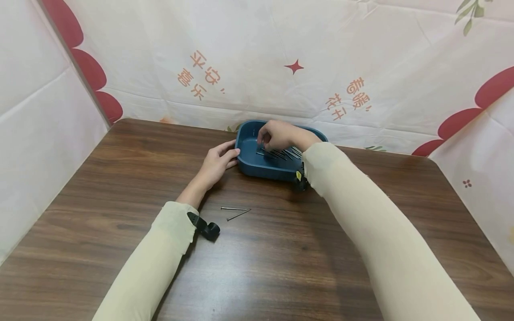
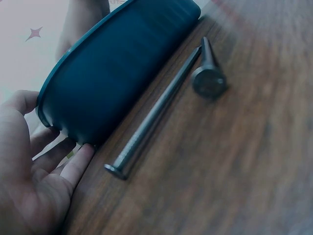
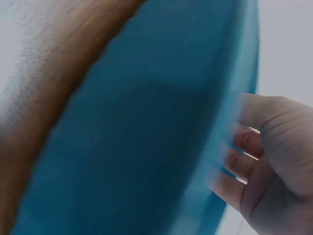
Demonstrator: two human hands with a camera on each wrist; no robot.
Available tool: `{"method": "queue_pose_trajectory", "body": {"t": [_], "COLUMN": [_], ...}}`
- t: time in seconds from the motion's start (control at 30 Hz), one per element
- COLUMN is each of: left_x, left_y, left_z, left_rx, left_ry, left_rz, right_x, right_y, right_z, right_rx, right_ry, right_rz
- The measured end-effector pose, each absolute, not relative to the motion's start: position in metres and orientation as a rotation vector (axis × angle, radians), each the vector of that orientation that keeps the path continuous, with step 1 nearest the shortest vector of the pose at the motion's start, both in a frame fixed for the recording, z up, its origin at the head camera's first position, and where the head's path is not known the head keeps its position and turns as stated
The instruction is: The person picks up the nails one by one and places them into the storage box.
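A blue tray (image 1: 263, 170) stands at the back of the table, with several metal nails (image 1: 295, 152) inside it. My left hand (image 1: 216, 164) rests against the tray's left end. In the left wrist view its fingers (image 2: 78, 164) touch the outer wall and rim, fairly straight. My right hand (image 1: 278, 135) reaches over the tray, its fingers bent down at the nails. In the right wrist view the rim hides those fingertips, so whether a nail is pinched there cannot be made out. Two loose nails (image 1: 234, 208) lie on the table in front of the tray, their points close together.
The brown wooden table (image 1: 281, 267) runs back to a white printed cloth (image 1: 257, 53) just behind the tray. Cloth also hangs along both sides. A black wrist camera (image 1: 210, 230) on the left sleeve sits close to the two loose nails.
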State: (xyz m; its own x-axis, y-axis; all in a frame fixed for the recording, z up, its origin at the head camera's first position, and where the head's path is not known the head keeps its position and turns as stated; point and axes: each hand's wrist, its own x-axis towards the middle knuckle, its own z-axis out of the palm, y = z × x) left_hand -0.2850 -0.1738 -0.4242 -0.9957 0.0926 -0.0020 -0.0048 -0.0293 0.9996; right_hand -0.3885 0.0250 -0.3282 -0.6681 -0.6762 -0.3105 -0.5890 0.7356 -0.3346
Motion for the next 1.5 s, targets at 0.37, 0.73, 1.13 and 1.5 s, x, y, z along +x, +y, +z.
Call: {"method": "queue_pose_trajectory", "body": {"t": [0.37,0.73,1.13,1.5], "left_x": [-0.285,-0.284,-0.283,-0.282], "left_y": [-0.177,-0.178,-0.177,-0.173], "left_z": [-0.423,-0.423,-0.423,-0.423], "left_rx": [0.076,0.075,0.095,0.081], "left_ry": [2.149,2.139,2.157,2.167], "left_rz": [2.199,2.206,2.174,2.179], "right_x": [-0.346,-0.294,-0.259,-0.244], "right_y": [0.022,0.029,0.028,0.022], "right_z": [-0.282,-0.278,-0.292,-0.321], "right_rx": [-1.248,-1.420,-1.504,-1.479], "right_ry": [2.510,2.405,2.303,2.197], "right_rz": [-0.270,-0.370,-0.525,-0.582]}}
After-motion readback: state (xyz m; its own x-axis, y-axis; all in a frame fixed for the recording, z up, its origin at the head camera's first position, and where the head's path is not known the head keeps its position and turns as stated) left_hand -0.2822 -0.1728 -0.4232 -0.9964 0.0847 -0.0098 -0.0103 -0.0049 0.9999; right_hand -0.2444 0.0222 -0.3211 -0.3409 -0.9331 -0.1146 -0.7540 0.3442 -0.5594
